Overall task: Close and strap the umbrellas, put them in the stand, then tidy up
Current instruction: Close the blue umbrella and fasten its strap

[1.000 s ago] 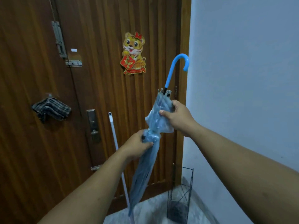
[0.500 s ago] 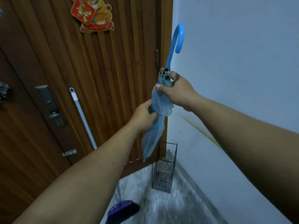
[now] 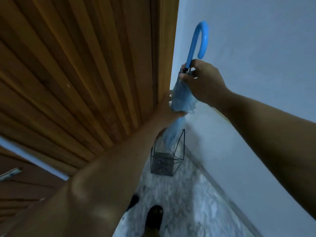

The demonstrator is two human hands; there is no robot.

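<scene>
Two hands carry the load. My left hand is wrapped around the gathered canopy at mid-length; my right hand is clamped on the top of the canopy, just under the curved handle.

Risk 1: the umbrella hangs tip-down over the wire stand on the floor, and I cannot tell whether the tip is already between the wires. Lowered off-centre, the tip could catch the rim and tip the light frame against the wall.

Risk 2: I see no strap fastened. The folds bulge loosely below my right hand and could spread and snag on entry.

Risk 3: my foot stands near the stand; a step forward could knock it.

Condition of the umbrella: pale blue, translucent, crumpled, roughly upright, close beside the door frame.
</scene>
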